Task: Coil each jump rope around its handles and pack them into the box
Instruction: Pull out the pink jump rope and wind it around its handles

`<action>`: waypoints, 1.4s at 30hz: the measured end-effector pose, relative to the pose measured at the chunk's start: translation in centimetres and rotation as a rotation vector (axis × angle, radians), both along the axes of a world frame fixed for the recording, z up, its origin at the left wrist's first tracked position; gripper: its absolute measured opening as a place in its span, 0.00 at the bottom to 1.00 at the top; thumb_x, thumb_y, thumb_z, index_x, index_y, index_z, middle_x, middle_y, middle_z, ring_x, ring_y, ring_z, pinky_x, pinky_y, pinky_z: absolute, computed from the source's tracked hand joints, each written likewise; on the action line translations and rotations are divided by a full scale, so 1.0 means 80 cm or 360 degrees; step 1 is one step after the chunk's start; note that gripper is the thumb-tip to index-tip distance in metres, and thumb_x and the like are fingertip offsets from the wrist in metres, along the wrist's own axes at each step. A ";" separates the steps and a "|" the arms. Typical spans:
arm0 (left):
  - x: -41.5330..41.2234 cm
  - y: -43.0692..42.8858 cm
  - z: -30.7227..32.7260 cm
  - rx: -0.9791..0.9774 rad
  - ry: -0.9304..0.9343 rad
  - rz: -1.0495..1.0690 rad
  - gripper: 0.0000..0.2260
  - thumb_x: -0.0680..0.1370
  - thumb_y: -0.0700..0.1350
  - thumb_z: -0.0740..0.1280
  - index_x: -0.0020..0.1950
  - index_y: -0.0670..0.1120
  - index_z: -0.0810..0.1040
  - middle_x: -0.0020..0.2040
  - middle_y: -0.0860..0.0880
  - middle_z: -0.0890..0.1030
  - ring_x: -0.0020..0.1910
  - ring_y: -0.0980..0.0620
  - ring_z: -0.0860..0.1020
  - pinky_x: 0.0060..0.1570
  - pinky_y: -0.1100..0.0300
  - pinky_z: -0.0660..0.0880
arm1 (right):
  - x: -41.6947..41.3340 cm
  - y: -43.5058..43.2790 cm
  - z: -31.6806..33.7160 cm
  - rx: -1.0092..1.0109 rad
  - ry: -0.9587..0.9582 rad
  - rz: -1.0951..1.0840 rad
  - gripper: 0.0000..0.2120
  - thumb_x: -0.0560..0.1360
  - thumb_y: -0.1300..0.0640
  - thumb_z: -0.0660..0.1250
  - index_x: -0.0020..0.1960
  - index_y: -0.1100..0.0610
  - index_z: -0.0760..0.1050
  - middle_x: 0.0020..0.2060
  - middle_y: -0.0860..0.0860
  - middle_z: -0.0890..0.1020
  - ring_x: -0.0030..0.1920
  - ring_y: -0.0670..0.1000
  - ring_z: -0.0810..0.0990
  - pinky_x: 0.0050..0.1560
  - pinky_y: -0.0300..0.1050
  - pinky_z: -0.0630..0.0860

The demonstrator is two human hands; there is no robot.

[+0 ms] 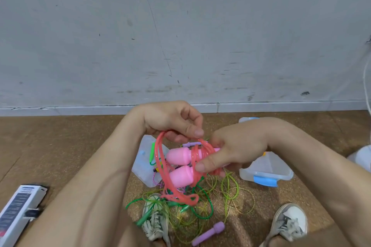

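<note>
The right hand (239, 150) grips the two pink handles (179, 156) side by side, thumb and fingers curled round their narrow ends over a few turns of cord. The left hand (170, 120) pinches the coral-pink rope (160, 158) just above them. Winding looks about half done: glossy loops hang slack. Next, I'd judge, each loop wants drawing taut round the smooth, bulb-ended plastic. The translucent box (267, 174) sits open on the floor by the right wrist, with thin green ropes (200, 212) tangled below.
</note>
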State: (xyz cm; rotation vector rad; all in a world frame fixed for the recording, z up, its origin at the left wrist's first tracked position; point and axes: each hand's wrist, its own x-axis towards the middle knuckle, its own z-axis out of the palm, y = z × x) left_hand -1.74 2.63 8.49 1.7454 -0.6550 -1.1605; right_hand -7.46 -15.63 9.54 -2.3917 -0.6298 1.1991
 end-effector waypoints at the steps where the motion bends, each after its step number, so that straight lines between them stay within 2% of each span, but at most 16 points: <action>1: -0.001 0.005 0.001 0.0011 -0.0018 -0.0031 0.07 0.71 0.41 0.69 0.34 0.48 0.78 0.22 0.49 0.71 0.20 0.57 0.63 0.19 0.68 0.56 | -0.001 -0.004 0.004 -0.0041 -0.0013 0.0007 0.25 0.74 0.35 0.62 0.39 0.57 0.77 0.23 0.47 0.72 0.27 0.51 0.69 0.30 0.40 0.67; 4: -0.001 0.020 0.006 0.0063 -0.0220 0.0020 0.03 0.72 0.43 0.70 0.40 0.45 0.78 0.24 0.50 0.70 0.23 0.56 0.65 0.21 0.68 0.58 | 0.002 -0.020 0.008 -0.0199 -0.0097 -0.0031 0.24 0.73 0.34 0.63 0.37 0.55 0.76 0.21 0.45 0.71 0.24 0.49 0.69 0.31 0.41 0.66; 6: 0.002 0.022 -0.001 -0.0011 -0.0334 0.0140 0.05 0.73 0.44 0.67 0.44 0.43 0.78 0.25 0.53 0.71 0.24 0.58 0.65 0.23 0.68 0.60 | 0.000 -0.023 0.009 -0.0131 0.0013 -0.0015 0.24 0.74 0.35 0.62 0.39 0.57 0.78 0.22 0.46 0.71 0.25 0.49 0.68 0.29 0.40 0.66; 11: -0.009 -0.009 -0.022 -0.0071 -0.0340 0.0308 0.10 0.75 0.50 0.67 0.36 0.49 0.80 0.31 0.45 0.72 0.30 0.49 0.67 0.30 0.58 0.64 | 0.000 -0.025 0.012 0.0397 0.0344 -0.0024 0.22 0.76 0.41 0.63 0.42 0.61 0.78 0.23 0.49 0.67 0.23 0.49 0.63 0.24 0.37 0.59; 14: -0.008 -0.026 -0.032 -0.0116 -0.0233 0.0556 0.07 0.71 0.43 0.69 0.33 0.46 0.81 0.30 0.54 0.80 0.29 0.57 0.76 0.34 0.64 0.74 | 0.004 -0.044 0.017 0.0823 0.0422 -0.0261 0.18 0.74 0.46 0.62 0.40 0.61 0.77 0.22 0.50 0.67 0.20 0.45 0.63 0.21 0.33 0.59; 16: -0.011 -0.037 -0.038 -0.0175 -0.0210 0.0732 0.09 0.77 0.41 0.62 0.37 0.46 0.76 0.26 0.56 0.77 0.26 0.61 0.75 0.30 0.68 0.72 | 0.007 -0.052 0.015 0.0993 0.0374 -0.0389 0.15 0.72 0.47 0.65 0.38 0.59 0.77 0.22 0.51 0.67 0.18 0.45 0.63 0.20 0.31 0.58; 18: -0.017 -0.044 -0.042 -0.0246 -0.0258 0.0924 0.15 0.80 0.39 0.57 0.34 0.48 0.72 0.20 0.57 0.71 0.20 0.63 0.68 0.22 0.70 0.64 | 0.010 -0.053 0.011 0.1069 0.0274 -0.0489 0.14 0.69 0.50 0.71 0.36 0.61 0.76 0.21 0.51 0.67 0.18 0.46 0.63 0.21 0.32 0.57; 20: -0.029 -0.052 -0.044 -0.0248 -0.0369 0.0868 0.18 0.73 0.44 0.55 0.24 0.52 0.72 0.19 0.56 0.64 0.19 0.60 0.60 0.20 0.68 0.56 | 0.014 -0.052 0.005 0.1054 0.0164 -0.0589 0.22 0.63 0.49 0.74 0.37 0.68 0.72 0.20 0.51 0.67 0.19 0.47 0.63 0.22 0.34 0.56; 22: -0.032 -0.055 -0.040 -0.0189 -0.0398 0.0829 0.19 0.72 0.46 0.56 0.21 0.51 0.72 0.19 0.56 0.62 0.19 0.58 0.57 0.21 0.68 0.53 | 0.017 -0.051 -0.001 0.1025 0.0094 -0.0706 0.27 0.61 0.50 0.76 0.40 0.73 0.71 0.21 0.51 0.67 0.19 0.48 0.64 0.23 0.35 0.56; 24: -0.023 -0.051 -0.034 -0.0112 -0.0526 0.0886 0.21 0.78 0.42 0.58 0.23 0.48 0.70 0.20 0.54 0.61 0.19 0.58 0.57 0.20 0.68 0.53 | 0.019 -0.050 -0.007 0.1055 0.0094 -0.0824 0.20 0.62 0.56 0.77 0.43 0.69 0.73 0.21 0.51 0.68 0.20 0.47 0.64 0.22 0.35 0.56; 28: -0.015 -0.046 -0.024 -0.0151 -0.0771 0.0947 0.15 0.79 0.36 0.60 0.32 0.46 0.69 0.18 0.55 0.67 0.19 0.60 0.61 0.22 0.67 0.59 | 0.019 -0.041 -0.013 0.1204 0.0248 -0.1094 0.05 0.70 0.69 0.70 0.42 0.61 0.75 0.23 0.50 0.66 0.19 0.44 0.63 0.19 0.31 0.53; 32: -0.011 -0.038 -0.036 -0.0058 -0.0866 0.0741 0.15 0.81 0.52 0.59 0.36 0.50 0.75 0.22 0.57 0.69 0.23 0.59 0.65 0.27 0.63 0.61 | 0.025 -0.041 -0.013 0.1390 0.0365 -0.1417 0.10 0.73 0.73 0.62 0.39 0.60 0.75 0.22 0.48 0.69 0.19 0.42 0.61 0.19 0.32 0.50; 35: -0.014 -0.032 -0.032 0.0254 -0.1289 0.0475 0.11 0.81 0.52 0.60 0.40 0.53 0.75 0.28 0.58 0.72 0.31 0.57 0.70 0.33 0.61 0.64 | 0.033 -0.048 -0.014 0.1502 0.0362 -0.1688 0.12 0.73 0.73 0.62 0.38 0.58 0.70 0.23 0.48 0.66 0.20 0.41 0.61 0.18 0.30 0.52; 37: -0.017 -0.029 -0.019 0.0482 -0.1691 0.0399 0.11 0.81 0.53 0.59 0.42 0.52 0.75 0.32 0.55 0.75 0.35 0.53 0.73 0.36 0.56 0.69 | 0.035 -0.046 -0.019 0.1367 0.0238 -0.1720 0.12 0.71 0.74 0.64 0.38 0.58 0.69 0.23 0.49 0.67 0.20 0.43 0.62 0.17 0.31 0.54; 39: -0.021 -0.027 -0.006 0.0676 -0.2057 0.0343 0.14 0.81 0.56 0.57 0.43 0.50 0.74 0.32 0.52 0.72 0.36 0.48 0.72 0.34 0.54 0.67 | 0.036 -0.043 -0.023 0.1207 0.0129 -0.1704 0.13 0.70 0.73 0.66 0.36 0.58 0.69 0.21 0.49 0.68 0.20 0.44 0.63 0.18 0.31 0.55; 42: -0.025 -0.026 0.012 0.0837 -0.2296 0.0287 0.14 0.80 0.57 0.56 0.45 0.50 0.74 0.33 0.52 0.70 0.39 0.45 0.74 0.33 0.55 0.63 | 0.038 -0.038 -0.023 0.1035 -0.0062 -0.1633 0.13 0.69 0.71 0.67 0.34 0.57 0.68 0.22 0.50 0.67 0.20 0.46 0.61 0.21 0.32 0.53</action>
